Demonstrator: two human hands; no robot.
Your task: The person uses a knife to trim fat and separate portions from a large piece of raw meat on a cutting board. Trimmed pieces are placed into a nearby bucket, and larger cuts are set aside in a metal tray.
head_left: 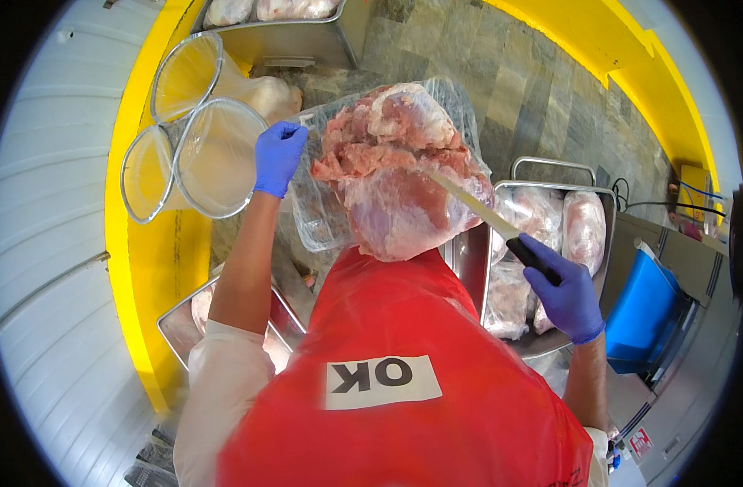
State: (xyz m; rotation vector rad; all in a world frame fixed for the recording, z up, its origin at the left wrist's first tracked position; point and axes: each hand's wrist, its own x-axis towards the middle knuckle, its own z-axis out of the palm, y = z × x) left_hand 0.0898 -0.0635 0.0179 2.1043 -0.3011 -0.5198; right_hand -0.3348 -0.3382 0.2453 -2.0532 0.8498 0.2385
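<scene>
A large piece of raw pink meat (404,187) with pale fat lies on clear plastic (319,223) in front of me. My right hand (570,292), in a blue glove, is closed around the black handle of a knife (477,204). Its long pale blade points up and left, with the tip end against the meat's right part. To the left of the meat, my left hand (277,158), also gloved in blue, makes a fist beside the plastic's edge. Whatever it grips, if anything, is hidden by the fingers.
Metal bins with wrapped meat stand at my right (612,213), at the lower left (177,325) and at the far side (315,42). Three metal hoops with clear bags (217,158) stand left. A blue panel (647,312) is at the right, and yellow kerbs (128,89) border the floor.
</scene>
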